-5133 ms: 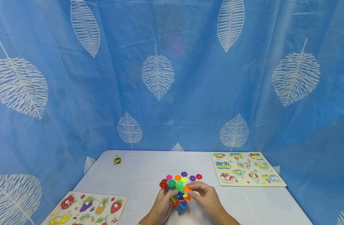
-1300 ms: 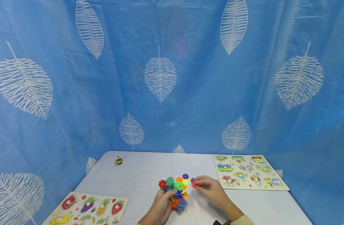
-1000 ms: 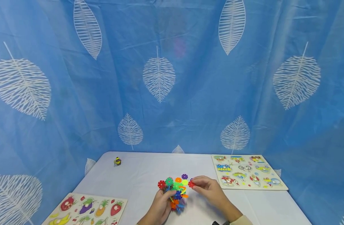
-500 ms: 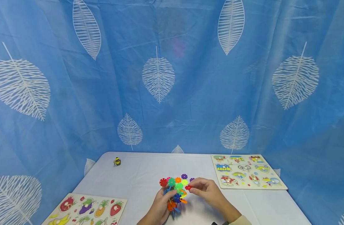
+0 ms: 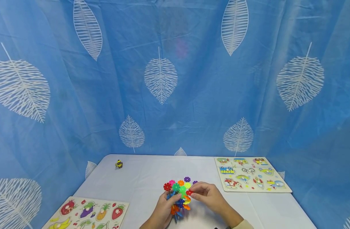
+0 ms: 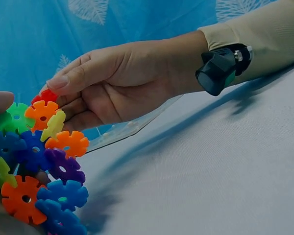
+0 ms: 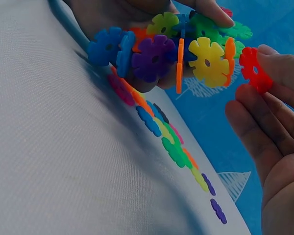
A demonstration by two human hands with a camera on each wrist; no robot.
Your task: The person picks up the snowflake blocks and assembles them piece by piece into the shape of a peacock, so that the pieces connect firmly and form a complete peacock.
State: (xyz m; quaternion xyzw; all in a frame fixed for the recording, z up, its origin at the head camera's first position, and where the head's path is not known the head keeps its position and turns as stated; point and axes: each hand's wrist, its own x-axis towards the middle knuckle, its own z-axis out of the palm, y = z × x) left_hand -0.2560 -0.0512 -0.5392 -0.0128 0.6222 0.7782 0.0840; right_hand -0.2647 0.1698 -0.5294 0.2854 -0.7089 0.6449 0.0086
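In the head view my left hand (image 5: 162, 210) grips a cluster of interlocking snowflake discs (image 5: 179, 203), its thumb over the near side. Blue, purple, orange, yellow and green notched discs make up this cluster, joined at angles to one another. My right hand (image 5: 210, 198) pinches a single red snowflake disc (image 7: 254, 70) between thumb and fingers. That disc stands on edge beside the cluster's orange disc (image 7: 230, 62); whether they touch I cannot tell. Part of the cluster is hidden behind the left thumb and palm.
Loose snowflake discs (image 7: 174, 152) lie on the white table (image 5: 152, 168) beyond the cluster. A fruit puzzle board (image 5: 124, 208) is at the near left, a vehicle puzzle board (image 5: 241, 187) at the far right. A small yellow-and-black figure (image 5: 119, 164) stands at the back left.
The right hand has left the cluster, picked up the red disc from the table, and brought it leftward to the cluster's right side. The left hand keeps its grip, turning the cluster slightly.
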